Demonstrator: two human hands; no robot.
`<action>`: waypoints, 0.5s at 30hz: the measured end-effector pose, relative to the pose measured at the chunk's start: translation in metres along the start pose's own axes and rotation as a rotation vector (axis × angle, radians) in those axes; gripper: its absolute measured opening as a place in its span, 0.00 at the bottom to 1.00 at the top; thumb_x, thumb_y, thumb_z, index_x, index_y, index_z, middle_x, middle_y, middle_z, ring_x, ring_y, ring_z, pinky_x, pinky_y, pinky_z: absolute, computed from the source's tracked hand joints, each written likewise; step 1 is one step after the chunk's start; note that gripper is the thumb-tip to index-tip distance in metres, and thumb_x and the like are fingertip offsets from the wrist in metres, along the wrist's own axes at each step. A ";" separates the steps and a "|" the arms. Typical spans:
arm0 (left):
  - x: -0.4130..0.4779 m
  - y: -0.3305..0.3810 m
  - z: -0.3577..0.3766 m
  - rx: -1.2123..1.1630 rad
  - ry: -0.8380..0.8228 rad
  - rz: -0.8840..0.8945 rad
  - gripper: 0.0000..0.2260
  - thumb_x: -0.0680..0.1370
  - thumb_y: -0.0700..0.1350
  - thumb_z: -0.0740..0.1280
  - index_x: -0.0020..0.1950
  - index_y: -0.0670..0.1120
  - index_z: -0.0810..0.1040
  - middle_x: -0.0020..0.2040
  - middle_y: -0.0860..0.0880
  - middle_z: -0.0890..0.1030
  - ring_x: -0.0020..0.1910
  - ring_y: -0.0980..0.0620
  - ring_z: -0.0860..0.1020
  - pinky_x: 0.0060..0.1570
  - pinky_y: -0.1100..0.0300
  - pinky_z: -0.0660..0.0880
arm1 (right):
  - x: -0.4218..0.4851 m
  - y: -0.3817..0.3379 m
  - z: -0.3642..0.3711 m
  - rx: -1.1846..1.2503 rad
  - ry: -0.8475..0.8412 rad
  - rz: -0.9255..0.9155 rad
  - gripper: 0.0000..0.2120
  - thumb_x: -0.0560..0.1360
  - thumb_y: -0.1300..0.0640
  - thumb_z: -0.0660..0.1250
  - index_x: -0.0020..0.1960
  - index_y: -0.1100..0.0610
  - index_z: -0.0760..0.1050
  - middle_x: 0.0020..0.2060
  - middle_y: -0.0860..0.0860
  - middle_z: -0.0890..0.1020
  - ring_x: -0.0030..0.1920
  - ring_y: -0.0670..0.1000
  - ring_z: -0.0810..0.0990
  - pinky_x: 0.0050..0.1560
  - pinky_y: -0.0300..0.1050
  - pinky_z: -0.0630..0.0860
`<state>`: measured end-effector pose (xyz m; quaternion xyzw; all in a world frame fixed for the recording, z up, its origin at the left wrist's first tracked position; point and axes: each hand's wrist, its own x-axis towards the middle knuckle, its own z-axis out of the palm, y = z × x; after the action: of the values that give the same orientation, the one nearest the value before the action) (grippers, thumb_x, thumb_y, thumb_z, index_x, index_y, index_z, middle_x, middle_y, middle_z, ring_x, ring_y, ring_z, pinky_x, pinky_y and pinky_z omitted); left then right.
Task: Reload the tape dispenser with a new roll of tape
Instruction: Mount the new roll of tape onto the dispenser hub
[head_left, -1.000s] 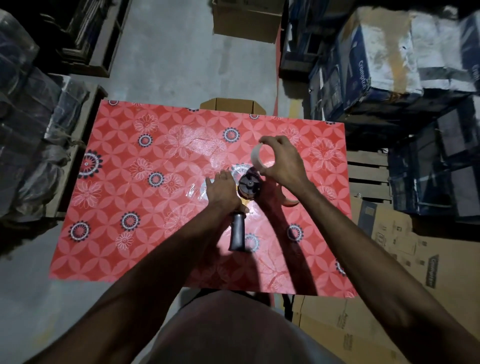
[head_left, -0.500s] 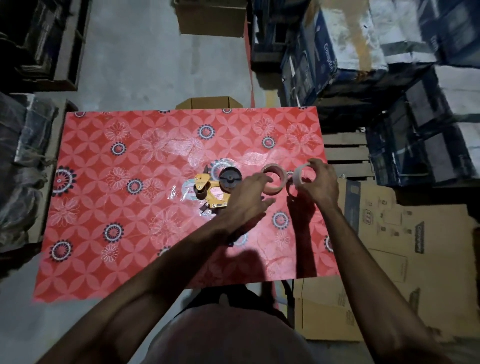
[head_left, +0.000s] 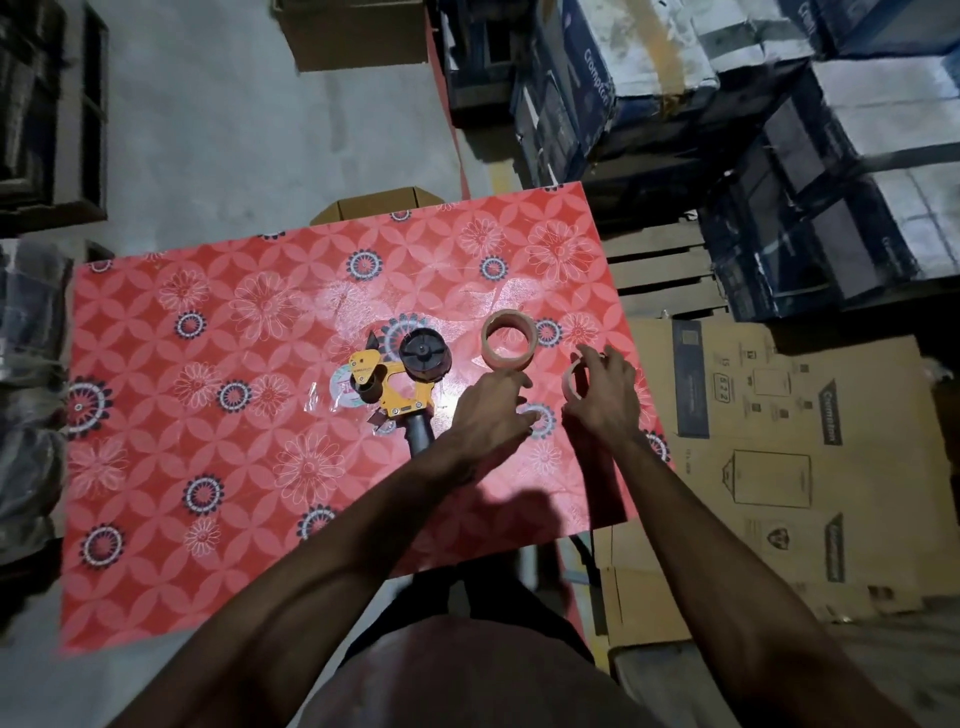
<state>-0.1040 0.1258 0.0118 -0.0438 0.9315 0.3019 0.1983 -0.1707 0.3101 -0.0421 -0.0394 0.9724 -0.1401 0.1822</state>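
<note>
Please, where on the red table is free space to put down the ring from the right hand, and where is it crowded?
The table is bare along its left half, left of the tape dispenser, and across the near strip. It is crowded at centre-right: the dispenser, the tape roll, the left hand and the right hand holding the empty ring.

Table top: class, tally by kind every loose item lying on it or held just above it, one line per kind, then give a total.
Tape dispenser, yellow frame with a black hub, lying on the table: 1
Full tape roll, standing on the table by the left hand: 1
Thin, near-empty ring, in the right hand: 1
Total: 3
</note>
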 end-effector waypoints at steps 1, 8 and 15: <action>0.000 -0.002 -0.002 -0.010 0.011 -0.014 0.21 0.79 0.53 0.72 0.70 0.48 0.78 0.70 0.50 0.80 0.67 0.50 0.80 0.60 0.55 0.75 | 0.002 -0.004 -0.002 -0.024 -0.008 -0.008 0.43 0.67 0.50 0.79 0.78 0.47 0.63 0.76 0.58 0.65 0.74 0.65 0.64 0.63 0.67 0.75; -0.012 -0.021 -0.022 -0.207 0.144 -0.125 0.18 0.77 0.51 0.74 0.67 0.51 0.82 0.66 0.50 0.83 0.52 0.54 0.86 0.54 0.53 0.82 | 0.036 -0.066 -0.025 -0.049 -0.022 -0.276 0.55 0.63 0.35 0.80 0.82 0.47 0.56 0.80 0.56 0.61 0.78 0.62 0.59 0.71 0.66 0.67; -0.040 -0.052 -0.032 -0.288 0.218 -0.260 0.21 0.77 0.52 0.76 0.68 0.47 0.81 0.66 0.48 0.84 0.55 0.51 0.87 0.58 0.51 0.82 | 0.058 -0.102 -0.007 -0.136 -0.222 -0.377 0.59 0.59 0.41 0.84 0.82 0.44 0.55 0.80 0.56 0.60 0.76 0.64 0.64 0.68 0.66 0.71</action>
<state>-0.0679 0.0633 0.0226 -0.2236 0.8812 0.3973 0.1252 -0.2246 0.2066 -0.0265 -0.2479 0.9290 -0.1007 0.2555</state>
